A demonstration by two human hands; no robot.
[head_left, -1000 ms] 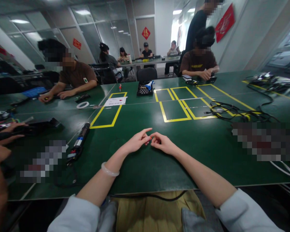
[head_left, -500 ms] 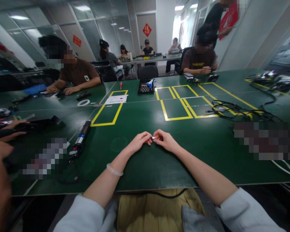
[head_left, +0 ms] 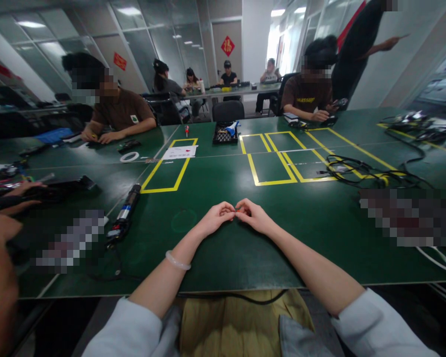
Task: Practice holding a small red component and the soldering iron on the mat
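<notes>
Both hands meet fingertip to fingertip above the green table (head_left: 223, 263), near the middle of the view. My left hand (head_left: 220, 216), with a pale bracelet (head_left: 177, 261) on its wrist, has its fingers bent and closed towards the thumb. Opposite it, my right hand (head_left: 251, 215) is pinched, thumb against fingers. Something tiny seems to be between the fingertips, but it is almost wholly hidden and I cannot make it out.
Left lie a black cylindrical device (head_left: 124, 215) and a tape roll (head_left: 129, 157). Ahead are a paper sheet (head_left: 180, 152), yellow tape outlines (head_left: 275, 183) and a black tray (head_left: 225, 134). Cables (head_left: 357, 166) lie right. A person's arm (head_left: 0, 248) reaches in at left.
The small shiny thing between my fingertips is now mostly covered by the fingers. My hands stay nearly in place. The standing person at the back right has shifted, an arm now stretched rightwards.
</notes>
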